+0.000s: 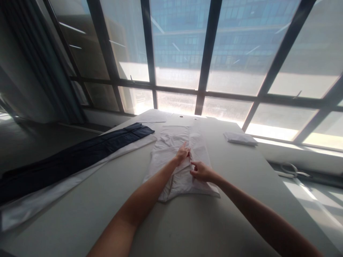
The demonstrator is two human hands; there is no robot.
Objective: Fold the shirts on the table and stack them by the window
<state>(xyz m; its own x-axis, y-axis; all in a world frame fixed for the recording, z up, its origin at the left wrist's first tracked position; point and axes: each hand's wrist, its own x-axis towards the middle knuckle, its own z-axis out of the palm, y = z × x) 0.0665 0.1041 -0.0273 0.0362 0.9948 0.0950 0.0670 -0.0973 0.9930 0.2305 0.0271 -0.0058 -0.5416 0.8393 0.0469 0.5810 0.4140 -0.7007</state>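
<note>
White shirt [178, 160] lies mid-table [235, 200], partly folded. Your left hand [182, 154] presses flat on it; your right hand [201, 171] pinches the folded edge. Keep the left firm, draw the edge straight and smooth.

The white, partly folded garment [175, 157] at the centre is thin woven cloth, matt and creased. The bare left hand [182, 154] and bare right hand [201, 171] rest on this cloth. The long dark navy garment [80, 153] at the left is heavier matt cloth, lying on a white cloth strip [53, 192]. The small folded white cloth [240, 138] at the far right is matt. The pale grey table top [241, 200] is smooth with a dull sheen. The window panes [177, 39] are glossy glass in dark matt frames [209, 50].
</note>
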